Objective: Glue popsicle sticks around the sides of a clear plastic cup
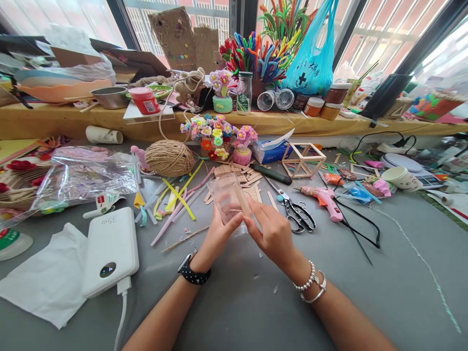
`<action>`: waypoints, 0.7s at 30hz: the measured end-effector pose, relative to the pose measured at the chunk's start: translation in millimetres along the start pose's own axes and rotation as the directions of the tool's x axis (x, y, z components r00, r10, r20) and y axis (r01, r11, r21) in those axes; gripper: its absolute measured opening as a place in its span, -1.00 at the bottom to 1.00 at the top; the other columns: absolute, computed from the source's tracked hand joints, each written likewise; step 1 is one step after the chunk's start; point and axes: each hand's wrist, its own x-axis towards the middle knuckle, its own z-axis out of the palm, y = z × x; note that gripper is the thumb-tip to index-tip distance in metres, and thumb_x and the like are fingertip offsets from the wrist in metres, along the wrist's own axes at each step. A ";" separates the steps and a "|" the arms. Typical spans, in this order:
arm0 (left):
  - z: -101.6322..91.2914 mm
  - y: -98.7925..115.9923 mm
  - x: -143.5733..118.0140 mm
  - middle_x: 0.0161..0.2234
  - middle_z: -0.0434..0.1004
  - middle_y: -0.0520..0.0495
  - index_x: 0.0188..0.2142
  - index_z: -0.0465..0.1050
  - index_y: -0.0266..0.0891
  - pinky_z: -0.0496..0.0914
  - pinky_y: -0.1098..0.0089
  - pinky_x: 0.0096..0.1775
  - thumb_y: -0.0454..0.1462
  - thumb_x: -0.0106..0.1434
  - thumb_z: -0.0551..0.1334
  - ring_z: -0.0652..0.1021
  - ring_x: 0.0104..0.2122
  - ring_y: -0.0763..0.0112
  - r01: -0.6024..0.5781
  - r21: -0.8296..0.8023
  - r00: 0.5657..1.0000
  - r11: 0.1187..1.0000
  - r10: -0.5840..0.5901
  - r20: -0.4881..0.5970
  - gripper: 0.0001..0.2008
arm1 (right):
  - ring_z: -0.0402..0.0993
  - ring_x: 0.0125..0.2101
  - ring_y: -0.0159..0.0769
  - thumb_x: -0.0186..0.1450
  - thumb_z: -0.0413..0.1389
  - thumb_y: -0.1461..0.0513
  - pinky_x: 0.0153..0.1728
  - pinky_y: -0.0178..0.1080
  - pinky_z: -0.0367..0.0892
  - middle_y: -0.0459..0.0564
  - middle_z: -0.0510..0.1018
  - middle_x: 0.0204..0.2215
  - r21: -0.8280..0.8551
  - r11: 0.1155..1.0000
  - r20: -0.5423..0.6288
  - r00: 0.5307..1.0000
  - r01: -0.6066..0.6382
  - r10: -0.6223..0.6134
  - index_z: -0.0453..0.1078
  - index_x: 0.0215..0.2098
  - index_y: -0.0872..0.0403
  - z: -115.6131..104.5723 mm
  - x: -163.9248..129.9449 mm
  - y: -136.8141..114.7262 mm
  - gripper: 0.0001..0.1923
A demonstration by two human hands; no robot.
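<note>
Hands: left hand (215, 233) and right hand (272, 233) together grip a clear plastic cup (229, 197).
Progress: cup bare; wooden sticks (239, 174) lie loose mid-worktop.

Clear plastic cup (229, 196), empty, tipped on its side, lifted just above the grey tabletop

Both hands hold the cup (229, 196) at table centre; twine ball (170, 157) behind-left, scissors (294, 208) right, power bank (110, 249) left.

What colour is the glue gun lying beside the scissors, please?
Pink; the glue gun shows best in the head view, right of the scissors.
</note>
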 end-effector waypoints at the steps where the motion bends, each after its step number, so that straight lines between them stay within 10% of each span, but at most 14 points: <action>1: 0.1 0.7 -0.1 -0.27 0.45 -0.04 0.00 0.02 -0.17 0.33 0.30 -0.17 -0.10 -0.03 0.32 0.51 -0.27 0.32 0.009 -0.012 1.000 1.000 -0.009 -0.012 -0.33 | 0.48 -0.21 -0.22 0.28 -0.04 0.19 -0.22 -0.25 0.40 0.18 0.55 -0.22 0.014 1.000 0.016 1.000 -0.003 0.003 0.33 -0.06 0.30 -0.2 0.4 0.1 -0.63; 21: 0.1 6.3 -4.1 -0.33 0.41 0.03 -0.02 0.03 -0.13 0.33 0.35 -0.18 -0.20 0.02 0.28 0.49 -0.29 0.39 0.034 0.017 0.999 0.999 -0.034 -0.008 -0.42 | 0.44 -0.50 -0.31 0.26 -0.04 0.22 -0.52 -0.30 0.27 0.11 0.58 -0.45 -0.200 0.970 -0.032 0.988 0.139 -0.148 0.39 -0.17 0.34 -0.7 0.3 -3.4 -0.66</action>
